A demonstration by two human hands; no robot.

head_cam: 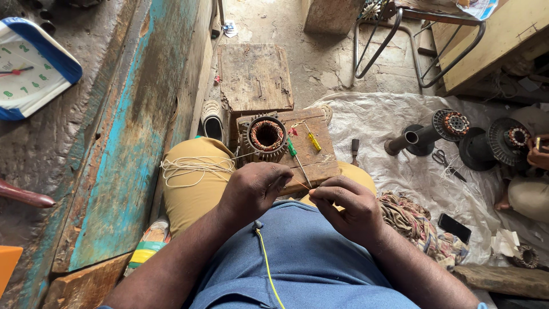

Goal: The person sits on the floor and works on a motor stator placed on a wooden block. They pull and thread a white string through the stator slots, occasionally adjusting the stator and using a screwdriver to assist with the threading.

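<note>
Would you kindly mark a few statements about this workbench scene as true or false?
1. A wound motor stator sits on the wooden board. True.
2. Both hands, left hand and right hand, are pinching a thin wire between them. True.
3. Two screwdrivers lie on the sheet by the scissors. False: the green screwdriver and yellow screwdriver lie on the board.
4. The clock is round and red. False: squarish, blue-rimmed.

One wound stator (pixel 267 136) is lying at the left edge of the wooden board (pixel 323 163), and two screwdrivers are sitting beside it: a green one (pixel 293 150) and a yellow one (pixel 314 141). Two more motor cores, one (pixel 456 123) and another (pixel 517 138), are resting near the right edge of the plastic sheet (pixel 377 117), with one pair of scissors (pixel 446 162) and one phone (pixel 454 227).
</note>
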